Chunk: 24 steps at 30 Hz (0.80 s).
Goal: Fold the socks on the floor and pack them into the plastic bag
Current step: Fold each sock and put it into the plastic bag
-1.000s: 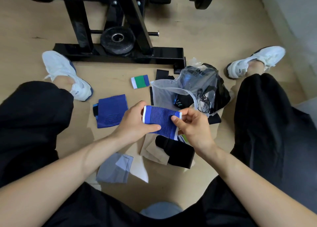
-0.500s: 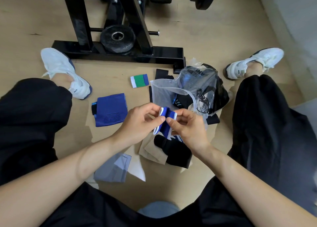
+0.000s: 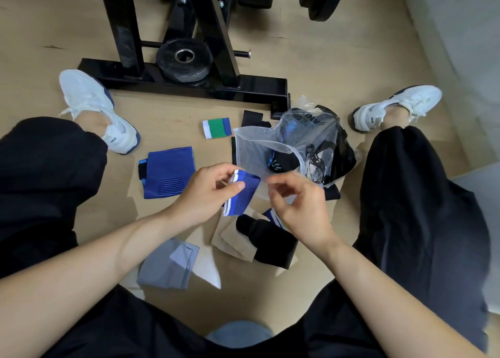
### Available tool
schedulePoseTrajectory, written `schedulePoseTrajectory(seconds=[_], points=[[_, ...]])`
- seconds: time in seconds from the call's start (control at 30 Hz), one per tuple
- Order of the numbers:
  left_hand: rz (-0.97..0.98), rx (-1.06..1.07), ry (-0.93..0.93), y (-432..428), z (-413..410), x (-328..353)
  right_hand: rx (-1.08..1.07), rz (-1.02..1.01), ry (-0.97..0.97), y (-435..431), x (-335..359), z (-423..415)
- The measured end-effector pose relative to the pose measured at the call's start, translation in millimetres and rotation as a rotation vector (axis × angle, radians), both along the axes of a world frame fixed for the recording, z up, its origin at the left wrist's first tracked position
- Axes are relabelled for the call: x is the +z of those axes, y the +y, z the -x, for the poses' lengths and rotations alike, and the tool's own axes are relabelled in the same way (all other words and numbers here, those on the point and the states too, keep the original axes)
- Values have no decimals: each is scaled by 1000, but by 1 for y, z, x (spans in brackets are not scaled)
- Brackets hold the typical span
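My left hand pinches a folded blue sock with white stripes between thumb and fingers, just in front of the clear plastic bag. The bag lies open on the floor and holds dark socks. My right hand hovers beside the sock with its fingers loosely curled, holding nothing. On the floor lie a folded blue sock, a green, white and blue sock, a grey sock, a beige sock and a black sock.
A black weight bench frame with a weight plate stands beyond the socks. My legs in black trousers and white shoes flank the work area. A wall runs along the right.
The blue striped sock went from spread between both hands to folded in half. My right hand has let go of it, and my left hand now holds it alone.
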<state>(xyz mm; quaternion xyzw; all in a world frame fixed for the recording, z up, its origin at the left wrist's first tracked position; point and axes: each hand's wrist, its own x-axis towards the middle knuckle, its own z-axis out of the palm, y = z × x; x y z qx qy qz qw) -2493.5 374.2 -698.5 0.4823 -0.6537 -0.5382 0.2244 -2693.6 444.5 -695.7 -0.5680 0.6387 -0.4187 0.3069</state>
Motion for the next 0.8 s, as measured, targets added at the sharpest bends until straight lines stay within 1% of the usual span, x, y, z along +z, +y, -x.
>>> schedulePoseTrajectory(seconds=[0.07,0.1,0.2,0.27,0.3,0.37,0.43,0.6,0.7,0.8], points=[[29,6,-40,-3,-3,-3,-47,136,306,-6,2,15],[44,10,-55,-4,-3,-4,-55,160,424,-9,4,23],[63,-17,-45,-7,-2,-4,-41,92,714,-22,0,39],[73,-59,-28,-6,0,-1,15,36,839,-32,-4,45],[77,-76,-19,-6,0,1,54,11,866,-37,-5,47],[104,-103,-11,-6,0,4,104,-53,850,-47,-5,50],[123,-132,-26,-6,-1,5,109,-94,790,-56,-3,53],[162,-147,-44,-8,3,1,131,-58,656,-73,5,64],[215,-167,-123,-13,12,-5,168,-47,619,-75,10,71],[371,-243,-250,-22,30,-16,192,-29,584,-73,12,78]])
